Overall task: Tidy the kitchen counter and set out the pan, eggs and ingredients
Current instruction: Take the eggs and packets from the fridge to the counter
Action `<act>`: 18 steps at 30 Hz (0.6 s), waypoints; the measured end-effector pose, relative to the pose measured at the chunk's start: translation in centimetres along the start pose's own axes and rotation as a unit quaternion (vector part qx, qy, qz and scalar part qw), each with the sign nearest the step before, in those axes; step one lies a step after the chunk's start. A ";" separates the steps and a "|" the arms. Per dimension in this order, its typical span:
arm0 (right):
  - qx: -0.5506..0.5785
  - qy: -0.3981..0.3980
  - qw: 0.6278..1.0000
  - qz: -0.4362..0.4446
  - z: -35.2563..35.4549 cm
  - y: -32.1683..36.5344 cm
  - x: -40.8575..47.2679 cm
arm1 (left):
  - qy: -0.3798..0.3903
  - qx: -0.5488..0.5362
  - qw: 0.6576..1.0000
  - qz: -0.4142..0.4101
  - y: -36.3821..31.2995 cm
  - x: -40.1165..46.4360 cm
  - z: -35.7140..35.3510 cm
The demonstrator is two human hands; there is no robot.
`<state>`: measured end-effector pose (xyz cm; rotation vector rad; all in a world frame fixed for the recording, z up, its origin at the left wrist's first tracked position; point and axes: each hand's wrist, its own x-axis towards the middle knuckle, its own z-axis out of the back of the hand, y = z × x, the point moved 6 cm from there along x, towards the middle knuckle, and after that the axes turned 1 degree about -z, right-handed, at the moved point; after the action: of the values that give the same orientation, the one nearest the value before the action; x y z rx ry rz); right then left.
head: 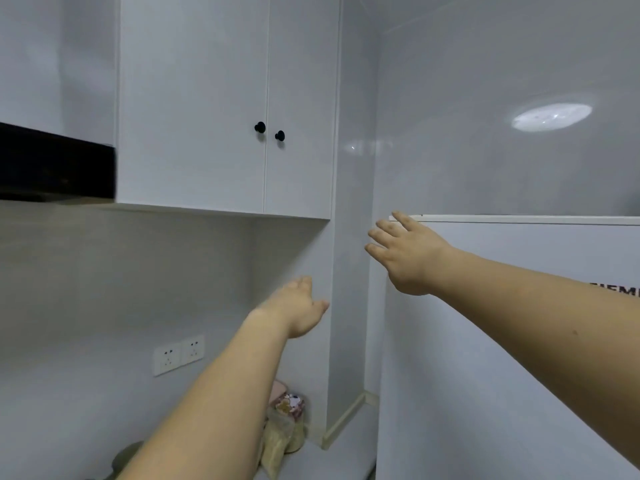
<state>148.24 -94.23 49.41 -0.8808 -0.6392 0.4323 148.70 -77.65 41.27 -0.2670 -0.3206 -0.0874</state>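
Both my arms are stretched forward and up. My right hand (405,252) is open with fingers spread, at the top left corner of a white fridge (519,341). My left hand (298,306) is lower, empty, fingers loosely extended below the white wall cupboard (225,98), whose two doors with black knobs (260,127) are shut. On the counter (329,459) in the corner lie clear bags of food (280,434) and a pink patterned packet (289,403), partly hidden by my left forearm. No pan or eggs are in view.
A black range hood (52,164) hangs at the left. A double wall socket (178,355) sits on the backsplash. A round greenish object (126,457) shows at the bottom edge. A narrow gap separates the wall column and the fridge.
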 end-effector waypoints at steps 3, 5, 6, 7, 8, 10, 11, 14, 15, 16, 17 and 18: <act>-0.021 0.006 1.000 0.017 -1.9 1.0 1.1 | 0.050 -0.096 0.994 -0.014 -1.5 1.4 -5.4; -0.039 0.023 0.998 0.030 -3.4 1.6 1.9 | 0.075 -0.142 0.987 -0.026 -2.5 2.3 -8.5; -0.048 0.034 0.998 0.035 -4.2 1.9 2.3 | 0.087 -0.164 0.982 -0.031 -3.0 2.7 -9.9; -0.057 0.042 0.997 0.040 -5.1 2.1 2.7 | 0.098 -0.192 0.976 -0.035 -3.5 3.2 -11.2; -0.066 0.045 0.996 0.040 -5.5 2.1 2.8 | 0.106 -0.219 0.969 -0.038 -3.9 3.5 -12.0; -0.081 0.041 0.995 0.047 -6.3 2.5 3.0 | 0.120 -0.279 0.952 -0.041 -4.9 4.3 -13.9; -0.077 0.031 0.995 0.050 -6.2 2.5 3.1 | 0.126 -0.307 0.943 -0.042 -5.2 4.6 -14.3; -0.049 -0.090 0.991 0.091 -5.9 3.7 3.7 | 0.137 -0.402 0.904 -0.049 -5.4 5.4 -15.9; -0.057 -0.124 0.986 0.096 -6.0 3.7 3.6 | 0.137 -0.424 0.894 -0.046 -5.4 5.5 -16.2; -0.053 -0.165 0.979 0.106 -6.5 3.7 3.8 | 0.132 -0.442 0.886 -0.040 -5.1 5.6 -16.3; -0.017 -0.167 0.980 0.109 -6.8 3.3 4.2 | 0.125 -0.464 0.876 -0.036 -4.8 5.6 -16.2; -0.017 -0.179 0.978 0.109 -7.0 3.2 4.3 | 0.123 -0.489 0.863 -0.032 -4.6 5.6 -16.5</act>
<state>155.79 -93.85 44.96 -0.9173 -0.8845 0.7918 158.37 -86.82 29.17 -1.2502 -0.0010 -0.3502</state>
